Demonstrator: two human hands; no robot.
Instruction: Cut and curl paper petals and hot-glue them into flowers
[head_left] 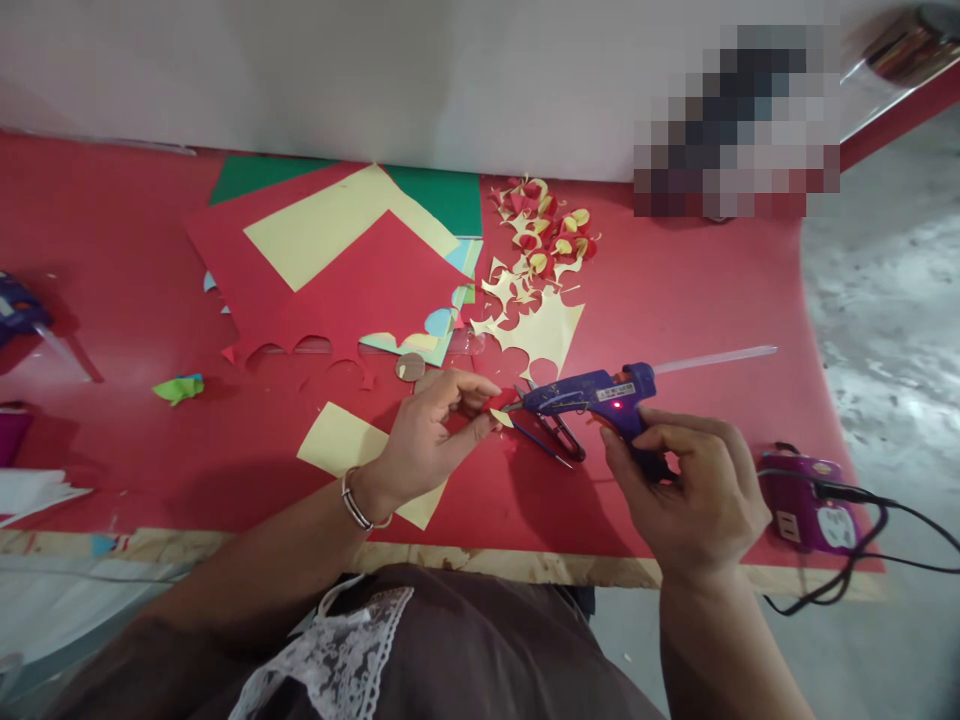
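Observation:
In my right hand [694, 480] is a blue hot glue gun [585, 392], gripped by its handle, with a small red light lit and a clear glue stick [716, 358] standing out of its back. My left hand [442, 420] pinches a small yellow and red paper piece [501, 416] between thumb and fingers. The glue gun's nozzle is at that piece; whether it touches I cannot tell. Beneath the gun lies a pair of scissors [566, 440], partly covered. A yellow paper strip [341, 440] lies under my left wrist.
Red, green and yellow paper sheets [315, 250] are stacked at the back. Right of them lie yellow cut-out scraps [544, 325] and several red and yellow paper flowers [562, 240]. A purple box [814, 505] with black cables sits at the right edge. Another glue gun [22, 310] is far left.

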